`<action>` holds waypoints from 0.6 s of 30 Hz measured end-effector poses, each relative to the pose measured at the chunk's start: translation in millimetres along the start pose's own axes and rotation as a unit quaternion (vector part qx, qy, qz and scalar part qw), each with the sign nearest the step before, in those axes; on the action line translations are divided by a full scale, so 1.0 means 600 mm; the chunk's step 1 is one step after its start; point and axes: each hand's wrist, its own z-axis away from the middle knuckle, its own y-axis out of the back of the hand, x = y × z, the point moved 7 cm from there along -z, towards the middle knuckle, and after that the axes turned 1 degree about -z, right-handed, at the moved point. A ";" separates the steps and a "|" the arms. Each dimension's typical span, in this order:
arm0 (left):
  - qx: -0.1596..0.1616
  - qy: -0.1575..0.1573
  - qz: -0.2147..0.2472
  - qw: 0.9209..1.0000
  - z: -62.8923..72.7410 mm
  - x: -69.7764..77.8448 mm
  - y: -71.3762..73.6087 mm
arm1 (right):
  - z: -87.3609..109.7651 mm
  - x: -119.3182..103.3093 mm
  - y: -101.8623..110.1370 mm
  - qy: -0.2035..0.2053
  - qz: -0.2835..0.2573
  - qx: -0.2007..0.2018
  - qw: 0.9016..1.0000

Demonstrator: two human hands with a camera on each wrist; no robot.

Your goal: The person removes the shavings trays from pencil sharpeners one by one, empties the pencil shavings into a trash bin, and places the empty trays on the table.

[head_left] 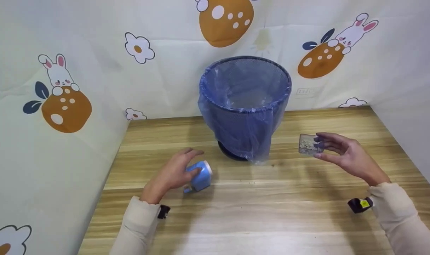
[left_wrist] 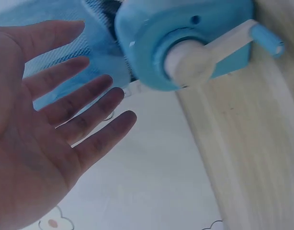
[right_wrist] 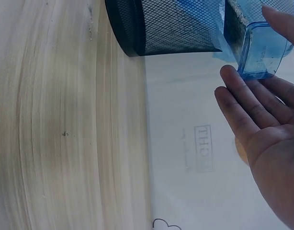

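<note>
A blue and white hand-crank pencil sharpener (head_left: 203,179) is on the wooden table in front of the bin, beside my left hand (head_left: 172,173). In the left wrist view its crank (left_wrist: 233,42) juts out to the right, and the fingers spread straight next to the body without curling round it. My right hand (head_left: 353,157) holds a small clear shavings drawer (head_left: 306,146) over the right part of the table. Thumb and fingers pinch it from opposite sides. Grey-brown shavings show inside; in the right wrist view the drawer's bluish end wall (right_wrist: 264,55) faces the palm.
A dark mesh bin (right_wrist: 180,28) lined with a translucent blue bag (head_left: 241,131) stands at the back middle, between the hands. Its top is open. Patterned cloth (head_left: 165,81) hangs behind and at the sides. Small dark specks dot the table (head_left: 253,212).
</note>
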 end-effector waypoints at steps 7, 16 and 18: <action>0.044 -0.009 -0.011 0.999 0.002 0.019 0.029 | -0.002 -0.001 -0.001 0.000 -0.004 -0.002 1.000; 0.085 -0.043 -0.023 0.995 0.001 0.042 0.048 | -0.005 -0.010 -0.001 0.015 -0.019 0.005 1.000; 0.093 -0.042 -0.022 0.994 0.000 0.045 0.054 | -0.005 -0.013 0.002 0.016 -0.022 0.008 1.000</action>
